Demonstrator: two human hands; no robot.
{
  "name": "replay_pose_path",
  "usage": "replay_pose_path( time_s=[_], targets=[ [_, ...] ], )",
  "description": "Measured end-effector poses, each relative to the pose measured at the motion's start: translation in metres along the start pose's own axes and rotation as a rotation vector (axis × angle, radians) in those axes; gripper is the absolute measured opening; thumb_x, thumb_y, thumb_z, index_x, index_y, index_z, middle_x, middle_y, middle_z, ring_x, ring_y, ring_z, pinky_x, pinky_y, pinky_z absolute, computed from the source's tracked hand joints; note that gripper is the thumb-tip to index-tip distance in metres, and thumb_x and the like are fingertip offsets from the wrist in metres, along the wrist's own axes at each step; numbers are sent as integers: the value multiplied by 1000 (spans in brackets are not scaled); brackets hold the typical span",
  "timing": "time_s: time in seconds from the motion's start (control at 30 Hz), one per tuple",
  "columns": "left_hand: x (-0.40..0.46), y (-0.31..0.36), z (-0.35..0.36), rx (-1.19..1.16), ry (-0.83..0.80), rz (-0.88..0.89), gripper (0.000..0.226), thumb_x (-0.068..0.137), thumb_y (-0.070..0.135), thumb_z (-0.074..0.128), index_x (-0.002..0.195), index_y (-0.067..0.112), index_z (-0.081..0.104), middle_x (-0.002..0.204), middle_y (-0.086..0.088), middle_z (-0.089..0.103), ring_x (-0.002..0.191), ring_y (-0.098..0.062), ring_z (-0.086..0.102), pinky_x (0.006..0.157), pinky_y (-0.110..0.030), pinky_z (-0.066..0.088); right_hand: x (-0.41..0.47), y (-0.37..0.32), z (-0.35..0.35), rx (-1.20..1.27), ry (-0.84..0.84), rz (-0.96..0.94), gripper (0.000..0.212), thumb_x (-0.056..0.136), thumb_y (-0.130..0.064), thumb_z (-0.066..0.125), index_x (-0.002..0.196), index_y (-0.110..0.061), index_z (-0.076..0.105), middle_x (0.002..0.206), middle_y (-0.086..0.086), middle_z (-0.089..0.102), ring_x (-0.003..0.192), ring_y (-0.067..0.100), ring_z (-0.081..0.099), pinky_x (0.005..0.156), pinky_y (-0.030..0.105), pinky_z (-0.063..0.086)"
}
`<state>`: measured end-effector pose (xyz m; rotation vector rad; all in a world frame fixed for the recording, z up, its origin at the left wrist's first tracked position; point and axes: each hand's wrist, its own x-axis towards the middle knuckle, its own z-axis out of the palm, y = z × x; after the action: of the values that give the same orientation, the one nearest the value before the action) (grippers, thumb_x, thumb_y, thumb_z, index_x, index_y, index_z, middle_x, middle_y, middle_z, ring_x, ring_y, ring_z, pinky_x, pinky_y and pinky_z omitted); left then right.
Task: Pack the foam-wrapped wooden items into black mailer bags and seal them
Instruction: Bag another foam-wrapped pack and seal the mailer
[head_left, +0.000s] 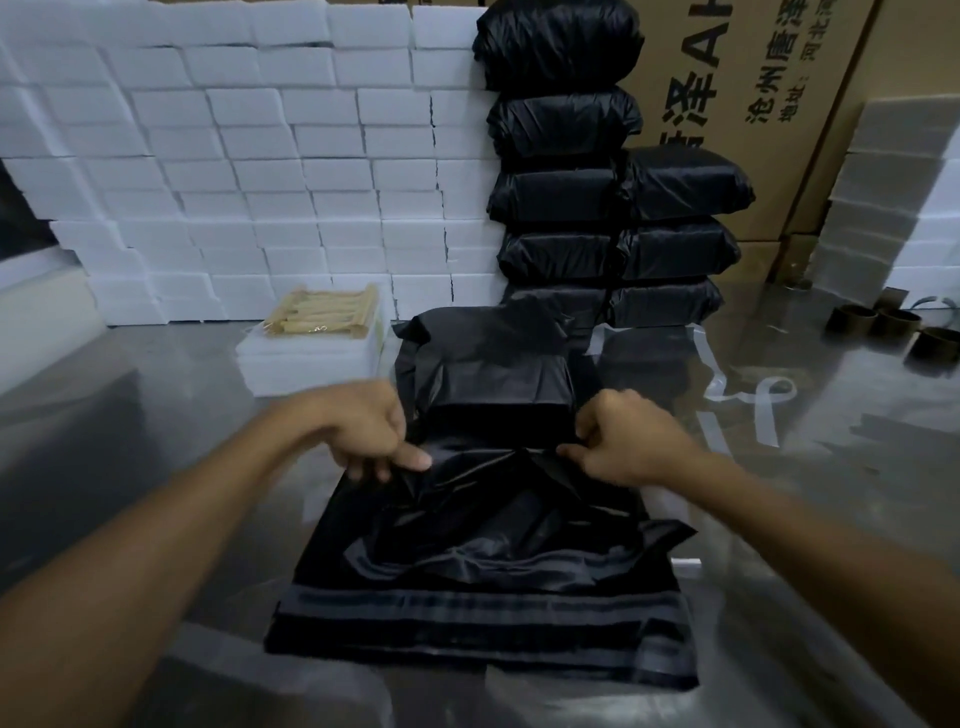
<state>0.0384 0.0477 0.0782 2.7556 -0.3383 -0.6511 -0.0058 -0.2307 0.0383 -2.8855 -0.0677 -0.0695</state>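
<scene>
A filled black mailer bag (493, 369) lies on the steel table in front of me, bulging around a block-shaped load. Its loose mouth trails toward me over a flat stack of empty mailer bags (483, 613) with grey adhesive strips. My left hand (371, 426) pinches the bag's film at its left side. On the right side, my right hand (621, 436) pinches the same film. To the left, wooden items (327, 312) in clear wrap rest on white foam sheets (306, 356).
Sealed black parcels (613, 208) are piled at the back centre, against a wall of white foam blocks (234, 156). Cardboard cartons (753, 93) stand behind them. Empty tape cores (893, 325) and peeled clear strips (763, 410) lie on the right of the table (156, 415).
</scene>
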Motion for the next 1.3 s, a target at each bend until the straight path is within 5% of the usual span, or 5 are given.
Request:
replay_pose_path(
  time_s=[0.17,0.33,0.57,0.67,1.3],
  targets=[
    [15,13,-32,-368,509,139,74,74,82,50,103,16,61,114,-7,63,96,-21,62,77,-36,49,32,2,-42,502,289,86,42,91,-56,60,79,-17,70,81,2,72,88,23,68,82,37,53],
    [80,49,-52,-295,440,102,89,86,73,47,154,20,24,162,-3,18,147,-27,21,117,-46,24,97,-27,-42,417,423,-84,41,89,-32,70,124,-13,62,121,6,66,112,21,60,88,29,46],
    [138,47,-31,-729,310,5,77,74,68,68,130,21,45,116,-3,59,101,-23,62,80,-38,54,157,-26,-6,915,-109,265,94,85,-46,73,158,-14,23,157,8,36,133,29,48,98,32,40],
    [151,36,-28,-955,230,-9,86,61,57,80,131,16,54,114,-10,67,96,-28,69,83,-39,57,169,-14,4,1111,-229,294,77,77,-45,75,142,-11,53,135,13,62,114,32,65,105,42,48],
    [139,37,-13,-905,658,-180,61,77,58,67,115,11,63,113,-7,66,94,-24,61,80,-31,46,53,-23,35,941,130,157,93,63,-84,64,141,-36,49,132,-12,62,123,16,58,108,40,45]
  ],
)
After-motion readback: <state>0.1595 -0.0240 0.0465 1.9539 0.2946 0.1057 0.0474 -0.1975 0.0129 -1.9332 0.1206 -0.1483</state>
